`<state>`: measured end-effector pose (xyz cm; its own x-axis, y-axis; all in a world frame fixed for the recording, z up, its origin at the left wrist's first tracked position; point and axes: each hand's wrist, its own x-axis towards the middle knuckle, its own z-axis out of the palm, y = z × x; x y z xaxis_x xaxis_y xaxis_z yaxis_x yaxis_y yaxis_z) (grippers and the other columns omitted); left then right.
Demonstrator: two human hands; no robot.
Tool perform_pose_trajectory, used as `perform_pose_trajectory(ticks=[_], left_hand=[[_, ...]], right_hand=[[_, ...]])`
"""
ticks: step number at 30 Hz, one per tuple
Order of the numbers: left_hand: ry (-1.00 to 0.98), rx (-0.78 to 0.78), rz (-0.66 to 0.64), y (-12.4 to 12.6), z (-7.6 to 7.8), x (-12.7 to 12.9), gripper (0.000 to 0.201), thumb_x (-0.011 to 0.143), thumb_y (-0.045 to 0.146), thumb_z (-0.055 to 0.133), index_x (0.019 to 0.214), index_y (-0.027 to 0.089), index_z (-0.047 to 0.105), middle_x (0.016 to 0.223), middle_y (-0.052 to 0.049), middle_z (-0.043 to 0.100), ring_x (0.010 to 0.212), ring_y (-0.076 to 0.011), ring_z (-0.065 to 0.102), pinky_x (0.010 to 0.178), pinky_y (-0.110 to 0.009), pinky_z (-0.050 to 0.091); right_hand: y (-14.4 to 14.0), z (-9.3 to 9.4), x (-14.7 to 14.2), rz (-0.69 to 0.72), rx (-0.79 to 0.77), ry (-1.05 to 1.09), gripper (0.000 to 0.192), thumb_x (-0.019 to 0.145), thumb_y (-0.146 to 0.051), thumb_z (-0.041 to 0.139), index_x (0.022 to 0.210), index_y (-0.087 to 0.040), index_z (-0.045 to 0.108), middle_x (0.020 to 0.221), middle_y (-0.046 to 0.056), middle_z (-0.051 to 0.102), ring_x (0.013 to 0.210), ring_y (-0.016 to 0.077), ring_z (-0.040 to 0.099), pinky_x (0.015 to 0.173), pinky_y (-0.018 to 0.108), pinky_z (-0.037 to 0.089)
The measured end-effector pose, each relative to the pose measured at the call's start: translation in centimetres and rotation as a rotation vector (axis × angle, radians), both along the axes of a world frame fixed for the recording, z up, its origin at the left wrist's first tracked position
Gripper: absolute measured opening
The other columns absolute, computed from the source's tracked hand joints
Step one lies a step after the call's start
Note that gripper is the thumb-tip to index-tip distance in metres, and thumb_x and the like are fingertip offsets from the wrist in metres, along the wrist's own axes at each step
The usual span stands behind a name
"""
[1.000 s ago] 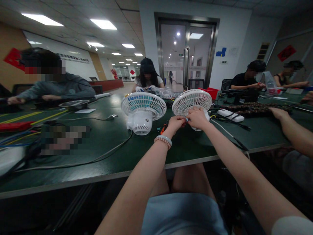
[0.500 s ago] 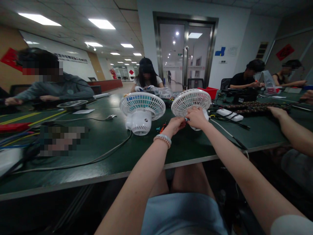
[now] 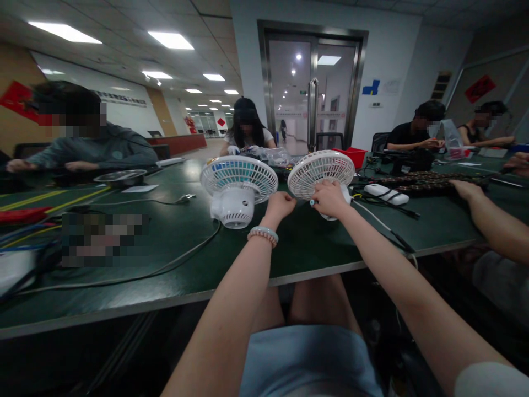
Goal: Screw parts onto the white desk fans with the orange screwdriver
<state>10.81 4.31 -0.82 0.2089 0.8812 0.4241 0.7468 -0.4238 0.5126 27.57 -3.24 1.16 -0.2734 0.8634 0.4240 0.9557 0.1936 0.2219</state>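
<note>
Two small white desk fans stand on the dark green table [image 3: 173, 242]. The left fan [image 3: 238, 179] has blue blades behind its grille. My right hand [image 3: 330, 198] grips the lower part of the right fan [image 3: 320, 168], and a small blue tip pokes out at my thumb. My left hand [image 3: 280, 205], with a bead bracelet on the wrist, is curled into a fist between the two fans, a short gap from my right hand. Whether it holds anything is hidden.
A grey cable [image 3: 182, 256] loops across the table at left. A white power strip [image 3: 382, 193] with black leads lies right of the fans, and a red bin [image 3: 354, 156] stands behind. A co-worker's arm [image 3: 487, 218] rests at right. Other people sit around the table.
My left hand has pulled away from my right hand and the right fan, moving left and slightly up. My right hand stays on the fan.
</note>
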Motion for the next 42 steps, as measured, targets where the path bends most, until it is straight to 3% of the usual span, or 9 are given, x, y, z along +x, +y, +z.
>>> perform_pose_trajectory(ticks=[4,9,13,18,26,34,38,42], left_hand=[[0.139,0.072,0.117,-0.4,0.7,-1.0,0.013,0.067,0.027,0.059,0.073,0.016,0.065,0.075,-0.010,0.066,0.073,-0.0193,0.061,0.071,-0.028,0.047],[0.412,-0.081,0.207,-1.6,1.5,-1.9,0.019,0.059,0.023,0.069,0.074,0.013,0.061,0.088,-0.018,0.065,0.090,-0.0292,0.062,0.079,-0.037,0.048],[0.430,-0.120,0.214,-1.6,1.6,-2.2,0.024,0.059,0.025,0.070,0.076,0.012,0.060,0.095,-0.023,0.063,0.094,-0.0341,0.061,0.080,-0.043,0.047],[0.442,-0.169,0.241,-1.0,1.2,-2.4,0.031,0.055,0.025,0.074,0.079,0.012,0.062,0.094,-0.021,0.064,0.093,-0.0317,0.062,0.080,-0.039,0.049],[0.536,-0.183,0.261,-1.3,1.4,-1.9,0.036,0.063,0.024,0.068,0.096,0.010,0.064,0.104,-0.022,0.063,0.096,-0.0298,0.062,0.078,-0.036,0.051],[0.470,-0.062,0.227,-1.6,1.5,-1.4,0.044,0.061,0.036,0.067,0.094,0.008,0.064,0.092,-0.021,0.066,0.089,-0.0310,0.063,0.073,-0.036,0.051],[0.437,-0.043,0.146,-1.7,1.6,-1.3,0.040,0.056,0.035,0.069,0.084,0.007,0.066,0.080,-0.021,0.066,0.082,-0.0303,0.064,0.067,-0.033,0.050],[0.385,-0.004,0.048,-2.4,2.6,-1.9,0.029,0.056,0.035,0.068,0.071,0.011,0.067,0.066,-0.014,0.065,0.070,-0.0255,0.063,0.063,-0.031,0.047]], right_hand=[[0.0,0.1,0.0,0.008,-0.005,0.005,0.026,0.081,-0.031,0.047,0.090,-0.020,0.069,0.108,0.011,0.058,0.106,0.0289,0.039,0.082,0.042,0.027],[0.0,0.1,0.0,0.018,-0.008,0.008,0.027,0.080,-0.032,0.048,0.091,-0.019,0.069,0.107,0.011,0.058,0.107,0.0290,0.039,0.082,0.043,0.027],[-0.1,0.1,0.0,0.009,-0.011,0.007,0.028,0.081,-0.032,0.047,0.091,-0.020,0.069,0.108,0.012,0.058,0.106,0.0292,0.039,0.082,0.043,0.027],[0.0,0.0,0.0,0.011,-0.007,0.011,0.028,0.081,-0.031,0.046,0.092,-0.020,0.070,0.108,0.012,0.058,0.106,0.0292,0.039,0.082,0.042,0.027],[0.3,-0.2,0.1,0.019,0.013,0.005,0.027,0.080,-0.032,0.048,0.089,-0.020,0.070,0.105,0.011,0.059,0.104,0.0286,0.040,0.081,0.042,0.027],[0.4,-0.3,0.2,0.031,0.025,0.001,0.026,0.080,-0.032,0.048,0.088,-0.021,0.069,0.103,0.010,0.059,0.103,0.0286,0.040,0.080,0.042,0.026],[0.3,-0.2,0.1,0.017,0.008,-0.002,0.026,0.080,-0.033,0.048,0.089,-0.021,0.069,0.105,0.010,0.058,0.105,0.0289,0.039,0.081,0.042,0.025],[0.2,-0.1,0.0,0.010,0.007,-0.004,0.026,0.080,-0.033,0.048,0.089,-0.021,0.070,0.105,0.010,0.058,0.104,0.0285,0.039,0.081,0.042,0.026]])
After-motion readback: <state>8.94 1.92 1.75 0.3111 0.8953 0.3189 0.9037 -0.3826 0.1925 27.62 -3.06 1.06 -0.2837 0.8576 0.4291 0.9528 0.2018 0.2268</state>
